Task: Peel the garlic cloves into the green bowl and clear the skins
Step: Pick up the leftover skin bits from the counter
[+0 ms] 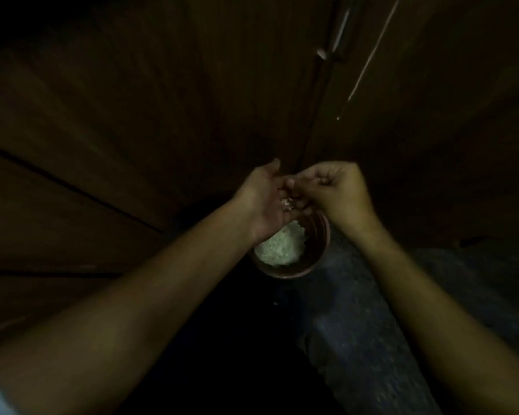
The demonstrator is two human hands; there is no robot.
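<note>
The scene is very dark. A round bowl with a reddish-brown rim sits below my hands and holds a pale heap of garlic. My left hand hovers palm-up over the bowl's far edge, with a small pale garlic piece lying at its fingers. My right hand comes in from the right with fingers curled and its fingertips pinch that same piece. Both hands meet just above the bowl. I cannot tell whether the piece is clove or skin.
Dark wooden cabinet doors with a metal handle fill the background. A dark blue-grey cloth surface runs under my right forearm, beside the bowl.
</note>
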